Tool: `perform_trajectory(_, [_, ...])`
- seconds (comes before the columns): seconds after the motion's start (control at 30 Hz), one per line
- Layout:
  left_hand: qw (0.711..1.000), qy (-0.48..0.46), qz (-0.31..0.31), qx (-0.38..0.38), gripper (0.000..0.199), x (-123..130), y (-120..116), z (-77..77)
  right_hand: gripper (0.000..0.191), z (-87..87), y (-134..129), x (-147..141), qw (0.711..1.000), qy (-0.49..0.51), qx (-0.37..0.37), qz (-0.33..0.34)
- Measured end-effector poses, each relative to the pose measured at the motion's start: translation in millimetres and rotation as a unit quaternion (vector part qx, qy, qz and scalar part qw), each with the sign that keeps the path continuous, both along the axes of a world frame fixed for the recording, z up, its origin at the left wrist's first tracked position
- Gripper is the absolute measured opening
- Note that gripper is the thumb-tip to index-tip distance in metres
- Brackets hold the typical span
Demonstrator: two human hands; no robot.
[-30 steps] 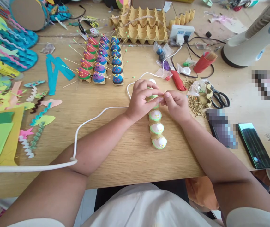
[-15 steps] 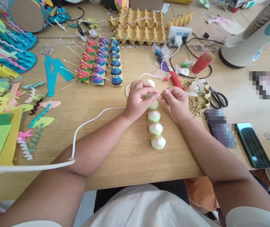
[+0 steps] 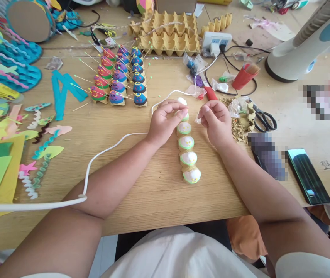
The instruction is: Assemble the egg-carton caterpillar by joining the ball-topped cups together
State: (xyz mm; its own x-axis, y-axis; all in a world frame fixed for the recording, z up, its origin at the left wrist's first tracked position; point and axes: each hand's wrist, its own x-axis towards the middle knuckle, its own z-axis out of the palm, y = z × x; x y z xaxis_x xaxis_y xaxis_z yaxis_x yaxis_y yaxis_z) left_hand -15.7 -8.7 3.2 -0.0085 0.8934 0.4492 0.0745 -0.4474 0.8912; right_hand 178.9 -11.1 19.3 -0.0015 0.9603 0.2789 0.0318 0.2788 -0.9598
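"Taking the row of white-and-green cups (image 3: 186, 143) as the middle of our clock, where do you find the hands?"

"The left hand (image 3: 163, 122) is between ten and eleven o'clock, with its fingertips at the far end of the row. The right hand (image 3: 217, 122) is at two o'clock, a little apart from the row."

"And the grip of each one?"

"The grip of the right hand is pinched, thumb against finger, on a small pale scrap (image 3: 197, 117), which points toward the row. For the left hand I cannot tell: thumb and finger come near together, but the detail there is too small."

"How does the row lie?"

"It rests on the desk (image 3: 141, 181), running from twelve to six o'clock, domes upward. The domes are white, with green rims and small yellow marks."

"Which things are around it?"

"Between ten and eleven stand three lines of painted cups (image 3: 118, 77), red, purple and blue, with thin sticks coming out. At ten are turquoise strips (image 3: 76, 88); at twelve, farther away, the egg trays (image 3: 169, 38). Between one and two a red cup (image 3: 242, 77) leans, and between two and three are scissors (image 3: 264, 119), near some brown shavings (image 3: 238, 131). Past three lies a phone (image 3: 308, 177)."
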Motion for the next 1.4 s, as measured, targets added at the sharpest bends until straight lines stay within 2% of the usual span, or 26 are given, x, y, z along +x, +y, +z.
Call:
perform_trajectory(0.3, [1.000, -0.005, 0.020, -0.004, 0.055, 0.7, -1.2, 2.6, 0.057, 1.3, -7.3, -2.2, 0.999, -0.013, 0.035, 0.029])
perform_trajectory(0.53, [1.000, -0.010, 0.005, -0.022, 0.041, -1.1, 1.2, -3.8, 0.062, 1.4, -8.1, -2.7, 0.998, -0.054, 0.034, 0.009])
perform_trajectory(0.77, [1.000, -0.020, 0.004, -0.014, 0.055, -0.3, -0.4, 2.8, 0.065, 0.6, -8.2, -3.8, 0.997, -0.069, 0.037, 0.010])
perform_trajectory(1.0, [0.999, -0.020, -0.004, -0.040, 0.047, -0.4, 0.2, -3.4, 0.067, -0.5, -7.3, -3.6, 0.996, -0.080, 0.037, 0.003])
perform_trajectory(1.13, [0.998, -0.036, -0.005, -0.048, 0.054, 1.4, -0.2, -2.3, 0.066, -0.3, -7.4, -4.1, 0.997, -0.069, 0.036, 0.004])
perform_trajectory(1.4, [0.999, 0.001, 0.012, -0.033, 0.067, -1.6, -1.9, 5.7, 0.067, -0.8, -7.3, -2.9, 0.996, -0.083, 0.039, -0.001])
